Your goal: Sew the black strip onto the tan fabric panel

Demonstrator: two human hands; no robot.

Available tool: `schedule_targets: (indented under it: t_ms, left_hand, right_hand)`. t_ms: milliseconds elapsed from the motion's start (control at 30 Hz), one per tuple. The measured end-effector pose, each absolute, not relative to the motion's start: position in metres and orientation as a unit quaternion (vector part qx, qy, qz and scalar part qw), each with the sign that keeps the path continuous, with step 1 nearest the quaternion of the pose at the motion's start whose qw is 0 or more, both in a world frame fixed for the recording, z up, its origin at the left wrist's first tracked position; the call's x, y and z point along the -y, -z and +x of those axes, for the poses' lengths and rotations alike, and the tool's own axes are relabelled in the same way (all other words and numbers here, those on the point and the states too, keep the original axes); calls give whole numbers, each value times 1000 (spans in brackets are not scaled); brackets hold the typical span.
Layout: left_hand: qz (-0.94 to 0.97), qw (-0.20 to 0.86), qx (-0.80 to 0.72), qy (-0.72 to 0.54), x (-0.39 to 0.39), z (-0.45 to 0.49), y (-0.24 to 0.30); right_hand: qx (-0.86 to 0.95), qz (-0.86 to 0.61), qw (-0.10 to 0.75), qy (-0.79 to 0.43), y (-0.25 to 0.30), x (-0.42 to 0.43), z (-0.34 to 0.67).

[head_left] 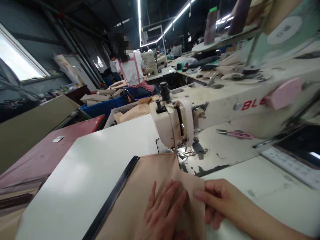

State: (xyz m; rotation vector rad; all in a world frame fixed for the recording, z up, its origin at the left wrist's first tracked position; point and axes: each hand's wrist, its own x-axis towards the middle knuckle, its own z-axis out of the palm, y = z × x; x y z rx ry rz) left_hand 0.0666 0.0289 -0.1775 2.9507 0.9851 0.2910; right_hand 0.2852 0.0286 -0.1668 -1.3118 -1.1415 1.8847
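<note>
A tan piece of fabric (130, 200) with a black strip (112, 196) along its left side lies on the white sewing table (82, 160). Its far edge reaches the needle area of a sewing machine (167, 123). My left hand (163, 210) rests flat on the fabric with its fingers spread. At the fabric's right edge, my right hand (220, 200) pinches the material between thumb and fingers. Part of the fabric's near end is cut off by the bottom of the picture.
Pink-handled thread snips (235, 134) lie on the machine bed under the arm. A phone-like dark device (300, 146) is at the right. Beyond the table stand a blue crate (105, 108) and a seated person (132, 70). Thread cones (210, 26) stand above the machine.
</note>
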Motion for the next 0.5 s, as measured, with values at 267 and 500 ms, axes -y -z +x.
schedule_targets:
  t_ms: [267, 500]
  left_hand:
    - [924, 88, -312, -203, -76, 100, 137]
    - [924, 151, -344, -68, -103, 129, 85]
  right_hand:
    - [455, -528, 346, -628, 157, -46, 284]
    - [478, -513, 347, -623, 157, -48, 285]
